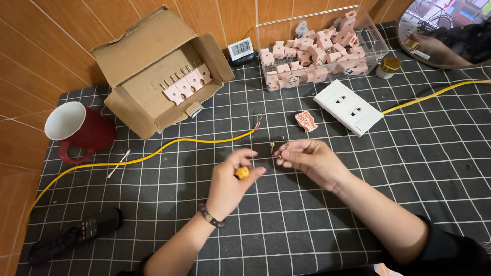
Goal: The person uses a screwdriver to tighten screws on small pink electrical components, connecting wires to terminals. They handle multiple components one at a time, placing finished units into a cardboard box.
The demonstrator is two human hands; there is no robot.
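At the lower left of the frame lies a black remote control (75, 234) on the dark grid-patterned mat (317, 225). Near the centre, the left hand (231, 184) curls its fingers around a yellow-handled tool (242, 172), of which only the rounded yellow end shows. Just right of it, the right hand (310, 159) pinches a thin metal piece (284, 148) between thumb and forefinger, fingertips closed on it. A small brass screw (272, 145) stands just beside it. Beyond them a yellow cable (169, 145) crosses the mat, its bared wires near a loose pink socket insert (306, 121). Farther back are a white outlet plate (348, 106), a red mug (76, 130), an open cardboard box (153, 66) and a clear bin (376, 43) of pink inserts.
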